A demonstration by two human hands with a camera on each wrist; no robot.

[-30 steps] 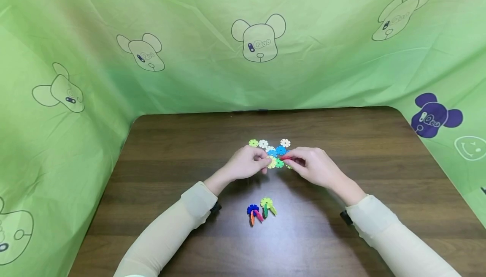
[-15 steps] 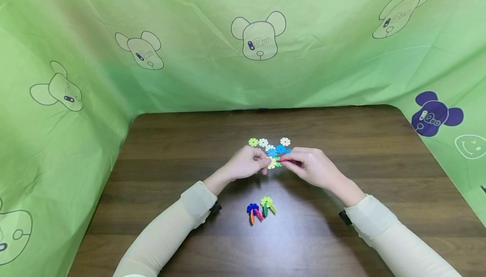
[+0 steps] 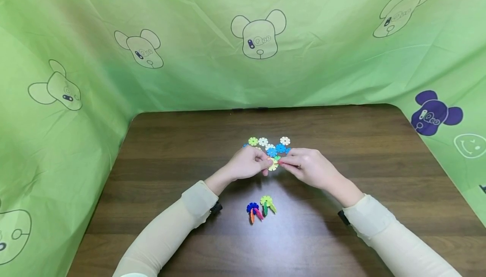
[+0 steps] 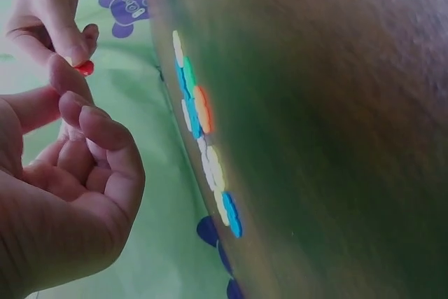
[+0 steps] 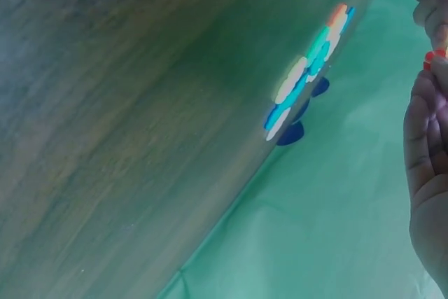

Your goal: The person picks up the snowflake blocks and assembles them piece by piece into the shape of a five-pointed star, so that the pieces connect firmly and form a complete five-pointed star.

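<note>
My left hand [image 3: 247, 163] pinches a pale yellow notched snowflake disc [image 3: 273, 167] between thumb and fingers. In my right hand [image 3: 312, 165] a red snowflake disc [image 3: 280, 162] is pinched edge-on, its edge right at the yellow disc's rim. Both hands are raised above the table, as the left wrist view shows, where the red disc [image 4: 85, 68] sticks out beside the fingertips. The right wrist view catches the red disc [image 5: 430, 59] between the two hands at its right edge. Fingers hide much of both discs.
Several loose snowflake discs, among them a blue one [image 3: 280, 148] and a white one [image 3: 285, 141], lie beyond the hands. Nearer stand two joined pieces: a dark blue disc [image 3: 252, 207] with orange and pink ones, and a yellow-green disc [image 3: 267, 201] with green ones.
My right hand has moved slightly left, bringing the red disc from apart to the yellow disc's rim. The left hand has stayed nearly in place, still pinching the yellow disc.
</note>
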